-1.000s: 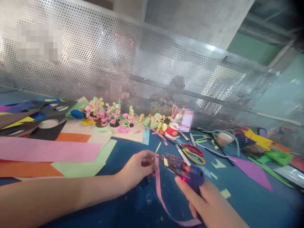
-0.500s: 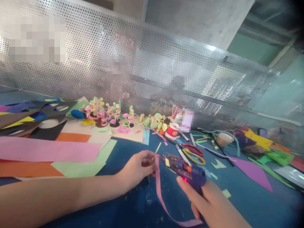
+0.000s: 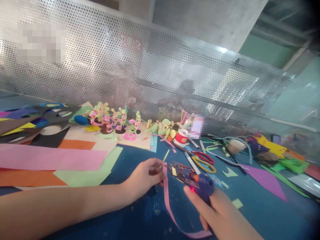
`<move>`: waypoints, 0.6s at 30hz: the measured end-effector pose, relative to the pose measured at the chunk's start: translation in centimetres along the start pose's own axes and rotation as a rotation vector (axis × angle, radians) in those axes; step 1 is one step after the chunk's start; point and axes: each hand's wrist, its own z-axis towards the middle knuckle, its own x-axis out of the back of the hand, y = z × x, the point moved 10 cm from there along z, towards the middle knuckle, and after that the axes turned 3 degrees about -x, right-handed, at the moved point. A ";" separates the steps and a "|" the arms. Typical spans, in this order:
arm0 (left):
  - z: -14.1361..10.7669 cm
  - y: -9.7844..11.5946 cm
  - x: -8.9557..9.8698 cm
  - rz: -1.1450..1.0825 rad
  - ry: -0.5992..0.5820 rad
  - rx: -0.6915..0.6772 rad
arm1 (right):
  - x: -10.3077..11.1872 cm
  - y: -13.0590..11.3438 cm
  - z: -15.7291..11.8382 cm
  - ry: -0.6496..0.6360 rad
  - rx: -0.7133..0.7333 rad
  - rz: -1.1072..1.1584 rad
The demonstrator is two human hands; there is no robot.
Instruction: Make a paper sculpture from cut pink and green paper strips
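Observation:
Between the fingertips of my left hand (image 3: 147,175) is the top end of a long pink paper strip (image 3: 168,200), which curls down toward the table. A thin pale green stick (image 3: 165,157) pokes up from the same pinch. My right hand (image 3: 217,213) is wrapped round a dark blue glue gun (image 3: 191,178) with a lit red light. The gun's nozzle points left, close beside the strip's top end; whether it touches is too small to tell. The strip's lower end lies near the right hand. Scissors (image 3: 203,161) with red and yellow handles lie behind the gun.
Coloured paper sheets (image 3: 50,158) spread over the left of the blue table (image 3: 140,216). Small paper plant models (image 3: 107,120) stand at the back, beside a red and white paper cup (image 3: 181,137). Scraps and a purple sheet (image 3: 266,181) lie right; a perforated metal screen (image 3: 155,66) rises behind.
The glue gun in my right hand has shifted slightly left, nearer to the pink strip. My left hand has hardly moved.

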 end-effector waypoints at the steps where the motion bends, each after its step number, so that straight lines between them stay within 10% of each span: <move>1: 0.0 0.0 0.0 0.002 0.001 0.002 | 0.0 0.0 0.0 -0.002 -0.001 -0.003; 18: 0.0 0.1 -0.1 0.016 -0.011 0.000 | 0.0 0.7 0.1 -0.020 -0.013 -0.021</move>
